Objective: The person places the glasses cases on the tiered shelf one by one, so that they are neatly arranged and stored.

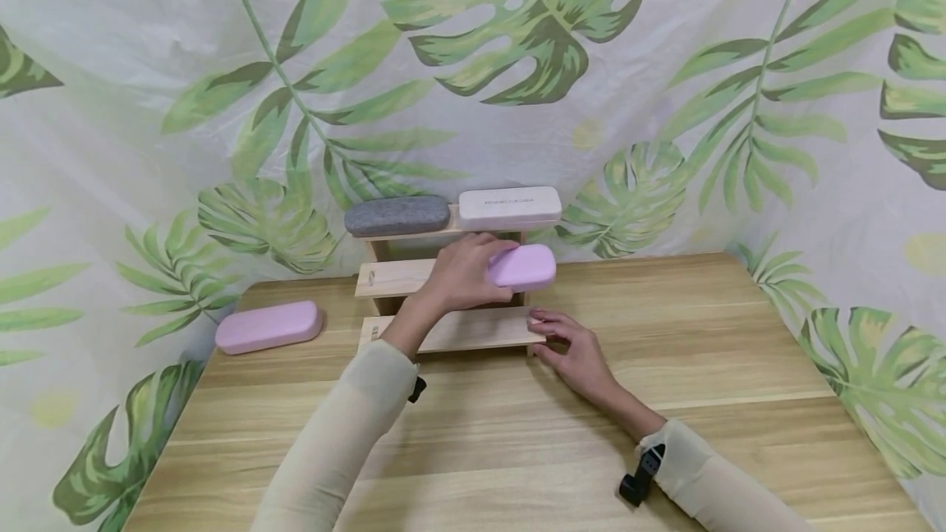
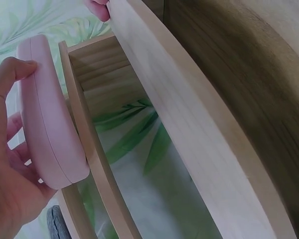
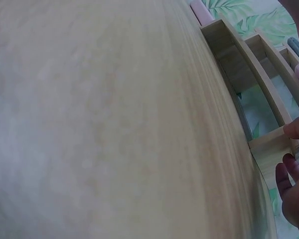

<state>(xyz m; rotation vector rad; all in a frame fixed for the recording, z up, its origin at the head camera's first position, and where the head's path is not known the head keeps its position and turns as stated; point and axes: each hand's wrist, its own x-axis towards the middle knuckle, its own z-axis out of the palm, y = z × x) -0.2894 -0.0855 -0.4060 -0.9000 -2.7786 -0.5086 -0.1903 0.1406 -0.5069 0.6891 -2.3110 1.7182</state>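
My left hand (image 1: pixel 467 273) grips a light purple glasses case (image 1: pixel 523 267), thumb on one side and fingers on the other. The case is at the right end of the middle step of a three-tiered wooden rack (image 1: pixel 473 330), close over that board. In the left wrist view the case (image 2: pixel 49 114) looks closed, with a seam along its side. At the rack's lower right corner, my right hand (image 1: pixel 572 351) pinches the end of the bottom board between thumb and fingers. A grey fabric case (image 1: pixel 397 216) and a white case (image 1: pixel 510 208) with small lettering lie side by side on the top step.
Another pink-purple glasses case (image 1: pixel 269 327) lies on the wooden table (image 1: pixel 665 327) to the left of the rack. Behind the table hangs a leaf-patterned cloth (image 1: pixel 517 130). Both wrists carry black camera straps.
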